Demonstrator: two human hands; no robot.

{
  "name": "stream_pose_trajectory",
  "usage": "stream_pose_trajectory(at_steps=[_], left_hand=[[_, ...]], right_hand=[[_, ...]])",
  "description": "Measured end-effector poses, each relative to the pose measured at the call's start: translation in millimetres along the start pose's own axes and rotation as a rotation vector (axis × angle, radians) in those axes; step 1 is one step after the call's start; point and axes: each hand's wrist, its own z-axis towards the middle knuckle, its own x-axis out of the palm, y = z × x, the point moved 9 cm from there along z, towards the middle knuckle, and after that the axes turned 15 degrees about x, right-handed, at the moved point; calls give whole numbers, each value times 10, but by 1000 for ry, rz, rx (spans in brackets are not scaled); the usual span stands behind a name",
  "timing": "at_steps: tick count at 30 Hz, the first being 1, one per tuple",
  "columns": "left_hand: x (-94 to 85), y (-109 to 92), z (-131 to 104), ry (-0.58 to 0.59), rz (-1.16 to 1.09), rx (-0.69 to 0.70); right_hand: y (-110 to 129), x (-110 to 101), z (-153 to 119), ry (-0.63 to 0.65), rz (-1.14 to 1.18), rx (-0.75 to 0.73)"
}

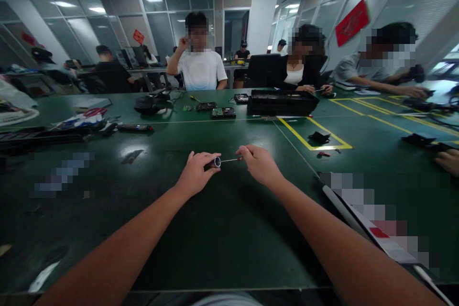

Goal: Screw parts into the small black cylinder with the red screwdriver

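Forearms, two, bare, are seen entering from the near edge of the tabletop (pixel 229 229) and converging toward its middle.

Left hand (pixel 195 172): fingers curled shut around a dark cylindrical handle (pixel 212 163), of which only the silvery open end is seen past the fingers; the rest is hidden inside the fist. Palm is turned down, wrist straight.

Right hand (pixel 260 165): fingertips pinched together on the far end of a thin metal shaft (pixel 230 159), which is held level between the two hands, just above the middle of the tabletop. Whether the shaft is seated in the handle cannot be told. Knuckles are turned up.

Black tray (pixel 282 102): placed toward the far edge, in front of a seated person.

Circuit boards (pixel 223 112): laid left of the tray; detail too small to be made out.

Yellow tape outline (pixel 315 136): marked on the tabletop right of the hands.

Co-worker's hand (pixel 448 160): cut off at the right edge.
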Motion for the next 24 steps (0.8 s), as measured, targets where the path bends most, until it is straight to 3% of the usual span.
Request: stream_pose_trajectory(at_steps=[7,14,24], left_hand=[[-12,28,1,7,-8,-23],[-14,-4,1,5,-18,-17],[-6,-54,7,28,-13,-9]], right_hand=[[172,-6,-145,0,12,-169],[47,3,-55,-8,-17,-48],[115,-46,-134,-51,127,-135]])
